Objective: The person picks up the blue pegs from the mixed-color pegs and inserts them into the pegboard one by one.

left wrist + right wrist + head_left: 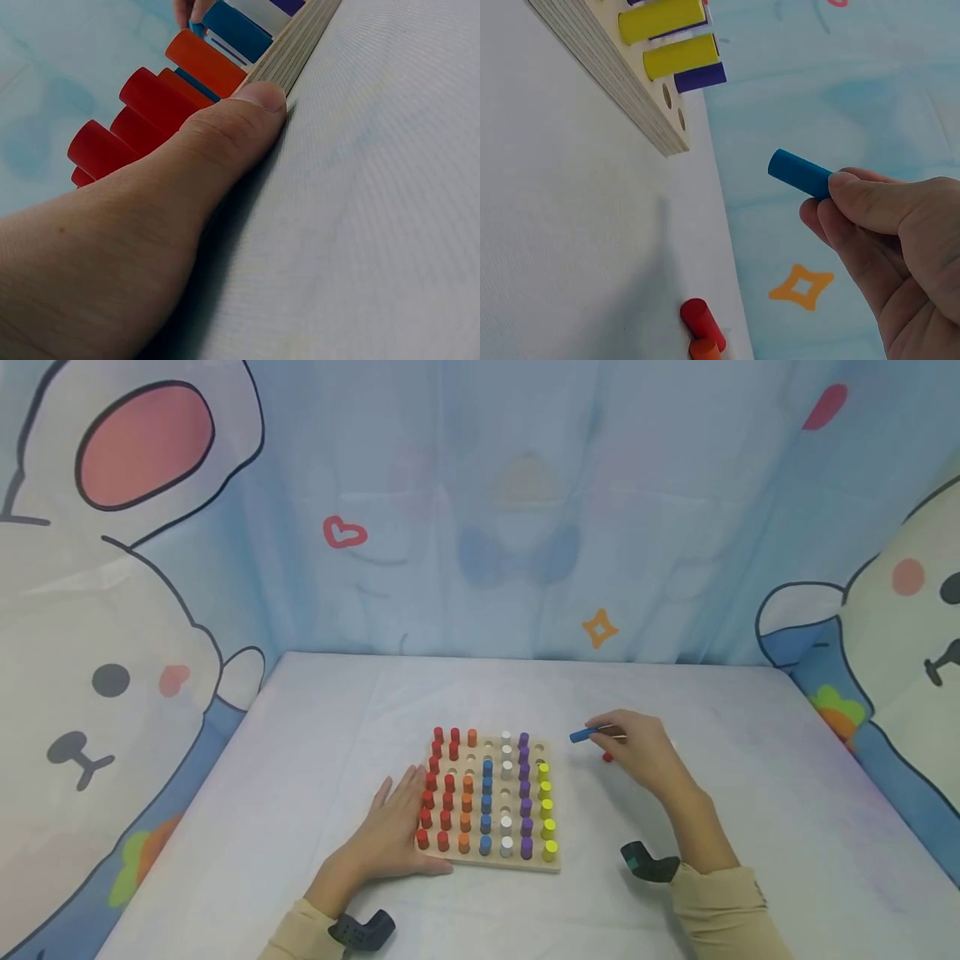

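A wooden pegboard (517, 862) lies flat on the table, with coloured pegs upright in rows: red, orange, blue, white, purple and yellow. Several of its holes hold no peg. My left hand (393, 827) rests against the board's left side, fingers extended, while the thumb (240, 112) touches the near edge. Off the board's far right corner, my right hand (637, 747) pinches a blue peg (799, 172) between thumb and fingers. The peg is in the air, tilted, apart from the board. Part of it is hidden by the fingertips.
On the table below the right hand lie a red peg (701, 322) and an orange peg (705, 349); the hand covers most of that spot in the head view. A white cloth covers the table (337, 718). Behind it hangs a blue printed curtain (525, 602).
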Tool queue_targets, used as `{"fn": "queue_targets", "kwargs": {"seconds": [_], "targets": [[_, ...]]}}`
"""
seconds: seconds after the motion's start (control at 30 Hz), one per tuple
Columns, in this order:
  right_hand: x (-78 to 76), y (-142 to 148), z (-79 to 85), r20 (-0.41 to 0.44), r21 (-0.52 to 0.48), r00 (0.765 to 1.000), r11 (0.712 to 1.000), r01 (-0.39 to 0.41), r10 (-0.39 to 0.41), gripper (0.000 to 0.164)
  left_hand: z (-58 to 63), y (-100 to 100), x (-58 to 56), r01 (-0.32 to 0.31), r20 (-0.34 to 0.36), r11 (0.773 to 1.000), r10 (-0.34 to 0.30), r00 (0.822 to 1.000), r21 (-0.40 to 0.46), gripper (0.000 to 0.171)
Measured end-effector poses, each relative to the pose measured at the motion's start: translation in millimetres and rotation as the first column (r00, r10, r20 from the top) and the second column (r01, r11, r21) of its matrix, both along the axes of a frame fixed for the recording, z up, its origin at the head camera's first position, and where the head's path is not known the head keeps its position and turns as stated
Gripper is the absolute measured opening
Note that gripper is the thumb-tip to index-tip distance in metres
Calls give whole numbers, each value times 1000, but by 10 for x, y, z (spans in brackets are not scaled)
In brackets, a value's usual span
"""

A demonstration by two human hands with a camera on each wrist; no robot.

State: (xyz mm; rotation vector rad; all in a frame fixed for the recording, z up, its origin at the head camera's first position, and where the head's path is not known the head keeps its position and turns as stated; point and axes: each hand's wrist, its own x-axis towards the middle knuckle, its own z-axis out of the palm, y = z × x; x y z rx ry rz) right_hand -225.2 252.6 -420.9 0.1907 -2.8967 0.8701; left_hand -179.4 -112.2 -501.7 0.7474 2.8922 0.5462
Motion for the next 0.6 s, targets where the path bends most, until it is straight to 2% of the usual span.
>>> {"fn": "queue_targets", "kwargs": {"seconds": [0.3, 0.6], "targets": [[12, -181, 13, -61, -9, 998, 1000, -7, 7, 20, 10, 20, 2, 0, 6, 1000, -1, 1000, 12, 130], [-7, -407, 70, -17, -1, 999, 1000, 31, -31, 20, 19, 10, 13, -4, 10, 1000, 4, 1000, 5, 130]]}}
